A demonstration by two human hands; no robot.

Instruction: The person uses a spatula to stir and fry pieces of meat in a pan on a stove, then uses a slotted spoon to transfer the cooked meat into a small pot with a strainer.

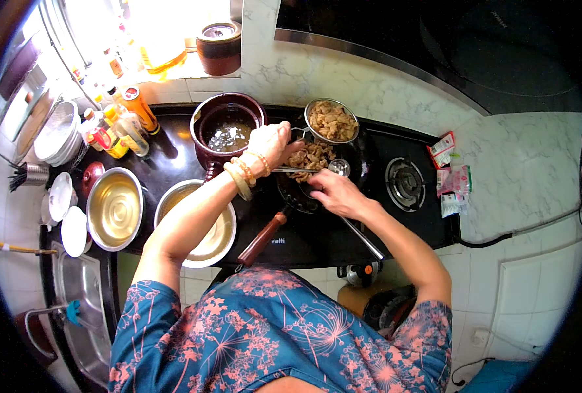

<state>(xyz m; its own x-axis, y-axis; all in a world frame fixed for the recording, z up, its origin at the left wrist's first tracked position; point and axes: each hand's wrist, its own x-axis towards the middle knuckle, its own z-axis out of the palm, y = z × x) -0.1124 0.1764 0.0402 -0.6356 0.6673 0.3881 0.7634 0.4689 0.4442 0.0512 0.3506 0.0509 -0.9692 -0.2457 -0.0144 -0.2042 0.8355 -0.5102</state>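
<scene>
My left hand (271,143) is over the near side of the clay pot, its fingers close to the wire handle end of a strainer (352,118) heaped with browned meat pieces (331,121). Whether it grips that wire is hidden. More meat pieces (310,159) lie in a dark wok (293,196) with a wooden handle (264,238). My right hand (337,191) is above the wok with fingers bent beside the meat; its grip is unclear. A ladle (339,168) passes beneath it, handle toward me. A thin metal rod (295,169) spans between my hands.
A brown clay pot (203,142) holds bubbling liquid. Two metal basins (116,211) (224,240) stand at left, near bottles (128,130) and white bowls (73,231). At right are a gas burner (405,184) and packets (452,182). A range hood (418,39) overhangs the back.
</scene>
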